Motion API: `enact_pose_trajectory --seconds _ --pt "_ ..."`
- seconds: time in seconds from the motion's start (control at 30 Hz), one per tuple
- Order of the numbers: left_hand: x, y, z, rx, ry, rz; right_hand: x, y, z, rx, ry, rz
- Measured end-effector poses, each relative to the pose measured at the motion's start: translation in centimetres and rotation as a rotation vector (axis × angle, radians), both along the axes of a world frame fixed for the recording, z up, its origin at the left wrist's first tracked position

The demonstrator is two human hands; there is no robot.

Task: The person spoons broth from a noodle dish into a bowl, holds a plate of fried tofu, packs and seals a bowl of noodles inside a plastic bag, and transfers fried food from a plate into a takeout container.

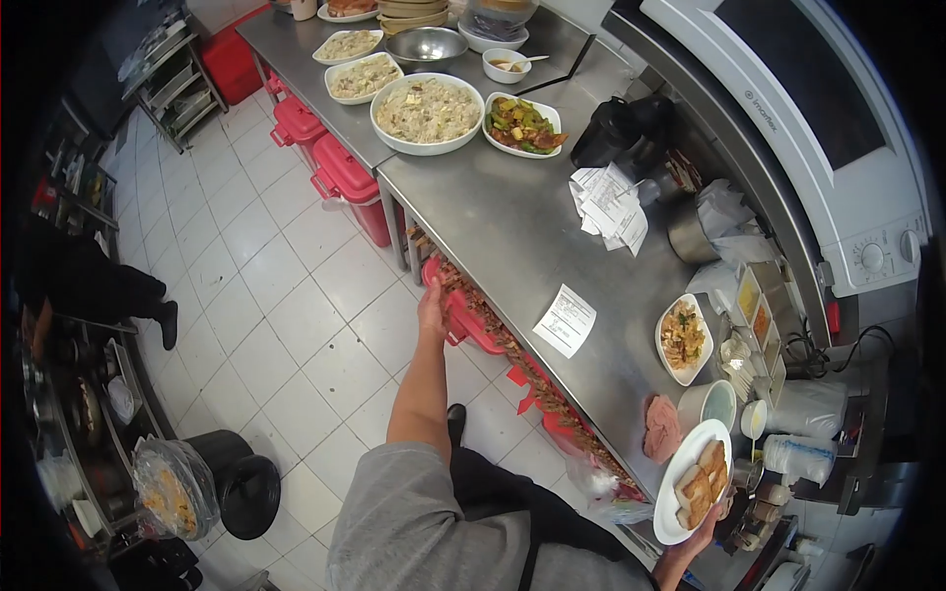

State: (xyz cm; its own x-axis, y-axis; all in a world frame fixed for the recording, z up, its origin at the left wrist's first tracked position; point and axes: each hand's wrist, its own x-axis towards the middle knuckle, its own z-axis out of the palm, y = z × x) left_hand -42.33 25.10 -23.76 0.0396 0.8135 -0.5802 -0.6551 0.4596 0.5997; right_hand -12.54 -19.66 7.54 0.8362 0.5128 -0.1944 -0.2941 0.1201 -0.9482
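An oval white plate (666,512) with browned, pale slices of food (703,483) is at the lower right, with my right hand (698,544) gripping its lower edge from beneath. My left hand (432,298) hangs beside the counter's front edge, near a red lidded bin (468,320); its fingers are too small to make out clearly. A pink cloth (660,427) lies on the steel counter (493,217) just above the plate. Near it are a white dish of mixed food (684,341) and a printed slip (565,321).
Bowls of rice (428,110) and a vegetable dish (523,126) stand farther along the counter. A microwave (828,118) is above right. Another person (89,271) stands at left. A lined bin (175,490) and a black bucket (248,495) sit lower left.
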Motion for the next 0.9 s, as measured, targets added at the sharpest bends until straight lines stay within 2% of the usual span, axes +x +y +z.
enact_pose_trajectory --seconds 0.07,0.1,0.17,0.2,0.23,0.27,0.33,0.4,0.43,0.5,0.67,0.77,0.9 --pt "-1.3 -0.3 -1.9 0.111 0.039 0.086 0.0 0.5 -0.2 0.037 0.009 0.059" --pt "-3.1 -0.4 -5.5 0.313 0.327 0.114 0.0 0.5 -0.2 0.057 0.010 0.069" --pt "-5.0 -1.7 -0.9 0.063 0.191 0.224 -0.1 1.0 -0.4 0.081 0.046 0.018" --pt "-6.0 -1.4 -0.4 0.130 0.216 0.257 -0.2 0.8 -0.5 -0.008 -0.028 -0.035" --pt "-7.1 -1.4 0.3 0.172 0.019 0.212 -0.3 0.9 -0.7 -0.002 -0.013 -0.096" --pt "-6.8 -1.7 4.8 0.185 -0.029 0.179 -0.5 1.0 -0.9 0.008 -0.021 -0.132" --pt "-3.8 -3.5 15.0 0.394 -0.207 -0.034 -1.5 2.2 -0.2 -0.028 -0.038 -0.127" --pt "1.1 -5.9 22.4 0.571 0.120 -0.350 -1.1 1.9 -1.9 -0.040 0.000 -0.175" --pt "3.7 -7.2 25.8 0.666 0.298 -0.483 -2.2 3.4 0.3 -0.011 0.038 -0.097" --pt "8.5 -10.1 31.9 0.726 0.320 -0.714 -2.7 3.9 0.2 0.028 0.071 -0.073" --pt "15.4 -12.5 33.4 0.813 0.248 -0.963 -3.4 3.5 -1.0 0.073 0.066 -0.111" --pt "17.7 -14.3 34.3 0.814 0.335 -1.076 -3.2 2.0 -0.6 0.079 0.058 -0.140" --pt "20.4 -16.5 33.5 0.955 0.199 -1.223 -2.7 -1.5 0.4 0.167 0.078 -0.234"
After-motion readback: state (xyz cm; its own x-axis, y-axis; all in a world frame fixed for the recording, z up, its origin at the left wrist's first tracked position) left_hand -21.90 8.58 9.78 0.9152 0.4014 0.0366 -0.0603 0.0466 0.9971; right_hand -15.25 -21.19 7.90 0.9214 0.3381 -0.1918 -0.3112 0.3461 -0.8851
